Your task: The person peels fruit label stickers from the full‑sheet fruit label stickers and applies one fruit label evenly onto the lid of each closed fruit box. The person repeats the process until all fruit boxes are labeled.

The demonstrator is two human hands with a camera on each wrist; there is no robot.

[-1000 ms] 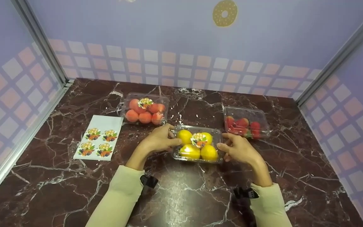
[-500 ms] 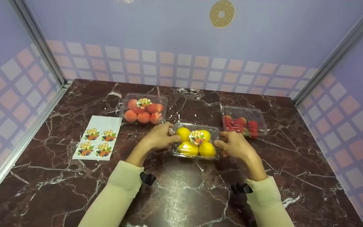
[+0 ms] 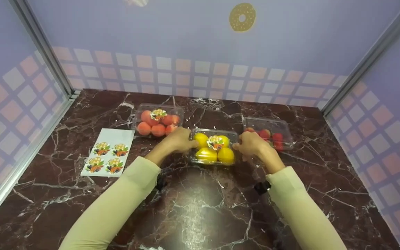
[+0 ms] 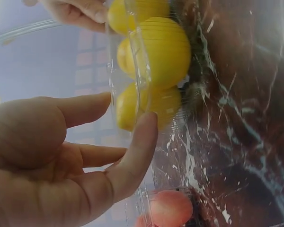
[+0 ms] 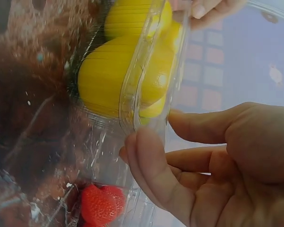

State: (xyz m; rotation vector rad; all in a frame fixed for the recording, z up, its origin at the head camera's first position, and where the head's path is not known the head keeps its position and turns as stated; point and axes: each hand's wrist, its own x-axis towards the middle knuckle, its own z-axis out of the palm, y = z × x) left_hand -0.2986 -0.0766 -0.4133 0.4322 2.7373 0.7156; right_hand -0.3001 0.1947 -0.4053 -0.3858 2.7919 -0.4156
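Observation:
A clear plastic box of lemons (image 3: 207, 161) lies flat in the middle of the head view, a round fruit sticker (image 3: 215, 142) on its lid. At its left end my left hand (image 3: 180, 139) grips the rim, thumb (image 4: 87, 109) on the lid's edge and fingers lower down the side. Likewise my right hand (image 3: 250, 143) grips the right end; in the right wrist view its thumb (image 5: 199, 125) is at the lid and curled fingers (image 5: 154, 161) touch the rim. Whether the box touches the table or hovers just above it, I cannot tell.
Behind left stands a clear box of round orange-red fruit (image 3: 158, 129) with a sticker on its lid. A clear box of strawberries (image 3: 267, 123) stands behind right, partly behind my right hand. The white sticker sheet (image 3: 116, 133) lies left. Walls enclose the marbled table (image 3: 193, 215).
Both hands have moved the lemon box away from me, toward the back wall, and slightly left. My forearms reach further forward. The other boxes and the sticker sheet stay put.

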